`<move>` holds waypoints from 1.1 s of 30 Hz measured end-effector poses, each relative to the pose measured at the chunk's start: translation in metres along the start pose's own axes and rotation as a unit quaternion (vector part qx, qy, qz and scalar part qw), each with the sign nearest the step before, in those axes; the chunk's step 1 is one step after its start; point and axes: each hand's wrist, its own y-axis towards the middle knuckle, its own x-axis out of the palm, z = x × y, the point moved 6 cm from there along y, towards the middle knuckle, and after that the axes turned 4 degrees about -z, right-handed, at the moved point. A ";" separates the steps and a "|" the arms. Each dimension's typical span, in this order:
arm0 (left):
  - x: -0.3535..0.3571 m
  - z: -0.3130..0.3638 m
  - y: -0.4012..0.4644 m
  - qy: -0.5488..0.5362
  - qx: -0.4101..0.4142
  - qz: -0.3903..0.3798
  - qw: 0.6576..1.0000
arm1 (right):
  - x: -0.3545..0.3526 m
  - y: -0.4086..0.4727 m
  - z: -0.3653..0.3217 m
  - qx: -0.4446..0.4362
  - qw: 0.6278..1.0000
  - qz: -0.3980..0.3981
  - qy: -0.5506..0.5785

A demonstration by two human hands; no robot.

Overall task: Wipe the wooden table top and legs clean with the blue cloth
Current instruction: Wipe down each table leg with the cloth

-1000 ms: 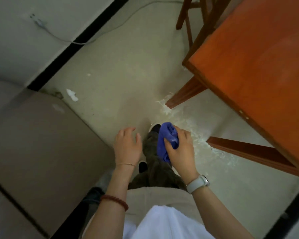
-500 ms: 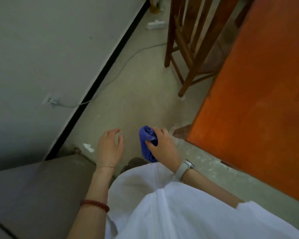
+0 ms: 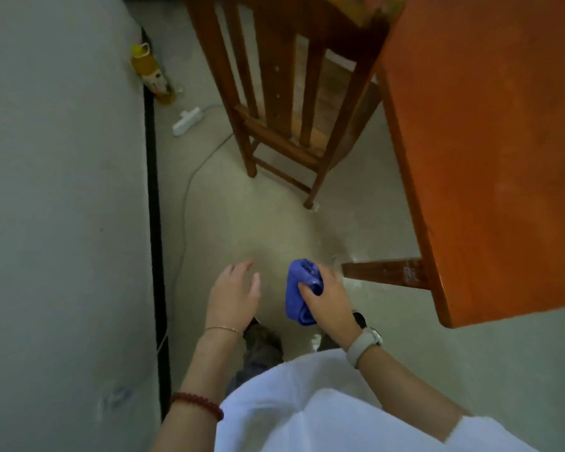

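The orange-brown wooden table top [image 3: 490, 132] fills the right side, its corner close to me. One dark table leg [image 3: 384, 272] shows under that corner, with white smears near its upper end. My right hand [image 3: 327, 296] grips the bunched blue cloth [image 3: 299, 293] just left of the leg's lower end, above the floor; I cannot tell whether the cloth touches the leg. My left hand [image 3: 234, 293] hovers beside it with relaxed fingers, holding nothing.
A wooden chair [image 3: 284, 102] stands ahead against the table. A grey wall [image 3: 56, 190] with a black skirting runs along the left. A white power strip [image 3: 186, 120] with its cable and a yellow bottle [image 3: 149, 75] lie by the wall.
My view has swung up and round, so the chair, power strip and bottle came into sight. Both hands stay together in front of me, the right still gripping the cloth.
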 end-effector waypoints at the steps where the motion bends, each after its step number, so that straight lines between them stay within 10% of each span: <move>1: -0.007 0.006 0.015 0.014 0.024 -0.016 0.999 | 0.002 0.003 0.000 0.020 0.999 0.021 0.026; 17: 0.089 0.116 0.130 0.127 0.266 -0.303 0.906 | -0.035 0.012 0.063 0.211 0.889 0.353 0.204; 28: 0.167 0.121 0.174 0.069 0.382 -0.408 0.826 | -0.003 0.010 0.104 0.192 0.704 0.669 0.143; 33: 0.260 0.132 0.170 0.033 0.499 -0.463 0.732 | -0.003 0.043 0.164 0.126 0.633 0.763 0.027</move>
